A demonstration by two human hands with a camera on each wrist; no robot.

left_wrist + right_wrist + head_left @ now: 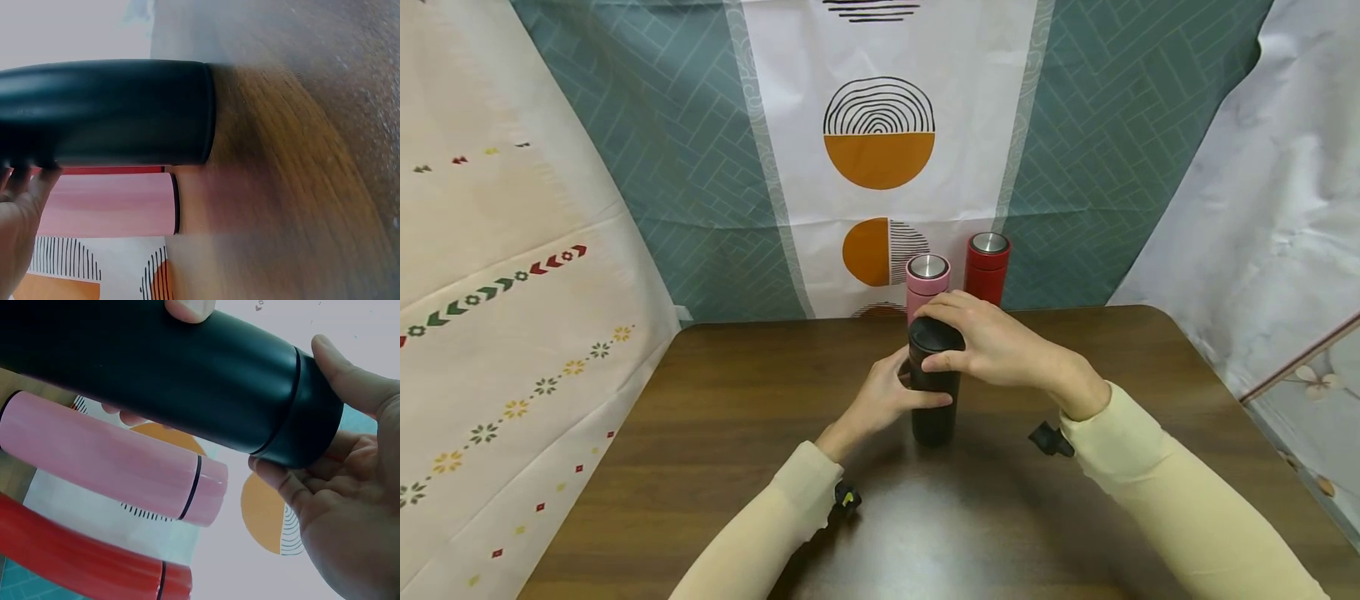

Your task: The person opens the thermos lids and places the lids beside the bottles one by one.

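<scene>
A black thermos bottle [934,425] stands upright on the brown table, in front of two others. My left hand [880,396] grips its body, thumb on the near side; in the left wrist view only some fingers [37,187] show along the bottle. Around the black lid [315,412] at the top, my right hand [1003,342] curls its thumb and fingers. A thin groove parts lid from body in the right wrist view, and the lid sits on the bottle. Whether it is turning cannot be told.
Just behind the black bottle stands a pink thermos bottle [928,287] with a silver-topped lid. A red thermos bottle [987,271] is farther back to the right. Patterned cloth [715,167] hangs behind the wooden table [737,400] and on both sides.
</scene>
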